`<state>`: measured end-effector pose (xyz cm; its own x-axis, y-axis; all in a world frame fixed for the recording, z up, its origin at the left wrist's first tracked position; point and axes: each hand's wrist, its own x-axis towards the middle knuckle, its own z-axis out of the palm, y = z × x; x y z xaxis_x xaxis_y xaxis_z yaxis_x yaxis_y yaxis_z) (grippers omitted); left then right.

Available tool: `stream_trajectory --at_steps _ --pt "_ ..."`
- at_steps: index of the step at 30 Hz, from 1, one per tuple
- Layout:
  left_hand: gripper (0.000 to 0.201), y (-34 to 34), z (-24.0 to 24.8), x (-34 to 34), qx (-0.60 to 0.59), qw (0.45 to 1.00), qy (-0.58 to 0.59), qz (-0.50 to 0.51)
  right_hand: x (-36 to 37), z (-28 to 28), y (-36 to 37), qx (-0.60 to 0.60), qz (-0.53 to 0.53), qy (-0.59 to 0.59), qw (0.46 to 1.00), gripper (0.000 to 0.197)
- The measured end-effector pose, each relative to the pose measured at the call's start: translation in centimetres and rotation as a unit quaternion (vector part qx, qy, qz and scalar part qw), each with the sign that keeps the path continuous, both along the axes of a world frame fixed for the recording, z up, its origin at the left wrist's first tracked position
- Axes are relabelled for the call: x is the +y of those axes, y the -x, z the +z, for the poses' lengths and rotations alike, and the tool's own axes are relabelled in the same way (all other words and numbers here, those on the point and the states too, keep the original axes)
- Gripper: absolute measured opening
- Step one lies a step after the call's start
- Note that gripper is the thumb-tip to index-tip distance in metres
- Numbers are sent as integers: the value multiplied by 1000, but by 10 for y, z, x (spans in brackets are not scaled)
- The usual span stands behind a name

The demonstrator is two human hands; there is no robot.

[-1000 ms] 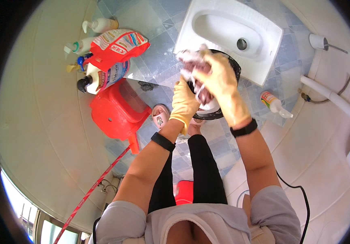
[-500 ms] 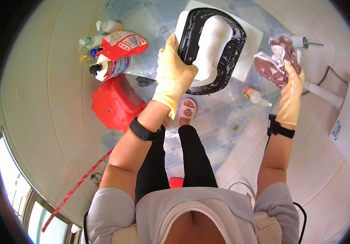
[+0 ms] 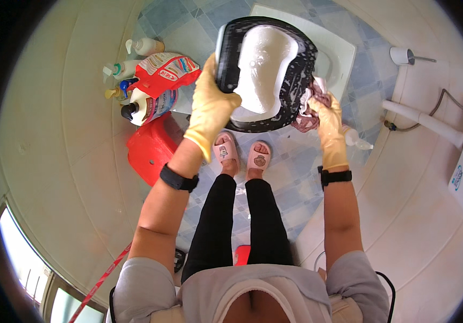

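Note:
My left hand [image 3: 207, 110], in a pale yellow rubber glove, grips the left edge of a black, roughly oval panel [image 3: 299, 64] with a white, bone-shaped middle. Its thumb lies over the rim and its fingers go behind. White suds streak the black part, and the middle shines wet. The panel is held up off the floor, tilted. My right hand [image 3: 329, 121], gloved alike, is closed on a crumpled maroon-and-white cloth [image 3: 302, 123], which touches the panel's lower right edge.
Behind the panel lies a white ceramic squat pan [image 3: 344, 54] in the blue tiled floor. Pump bottles [image 3: 146, 47], a red pouch [image 3: 169, 72] and a red plastic stool [image 3: 150, 153] stand left. A small bottle [image 3: 356, 139] lies right, near a white pipe [image 3: 424, 123].
My right hand has come leftward with the cloth, from out at the right to the panel's edge. My left hand has shifted slightly left with the panel, which is tilted differently.

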<state>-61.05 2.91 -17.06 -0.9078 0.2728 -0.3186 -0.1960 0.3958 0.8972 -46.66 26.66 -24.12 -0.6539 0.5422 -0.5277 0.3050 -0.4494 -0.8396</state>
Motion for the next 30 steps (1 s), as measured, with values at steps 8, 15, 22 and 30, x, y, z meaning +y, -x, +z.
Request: stream_trajectory --at_steps 8,15,22,30 --pt "58 7 -19 -47 -329 903 -271 60 -8 65 77 39 37 -5 999 25" --pt "41 42 -18 8 -435 818 -351 137 -52 27 41 -51 91 25 994 32" --pt "20 55 -49 17 -391 850 -253 246 -68 -35 27 -144 -28 58 987 21" --pt "15 35 -55 -14 -499 775 -318 224 -85 -90 9 -118 188 27 975 37"
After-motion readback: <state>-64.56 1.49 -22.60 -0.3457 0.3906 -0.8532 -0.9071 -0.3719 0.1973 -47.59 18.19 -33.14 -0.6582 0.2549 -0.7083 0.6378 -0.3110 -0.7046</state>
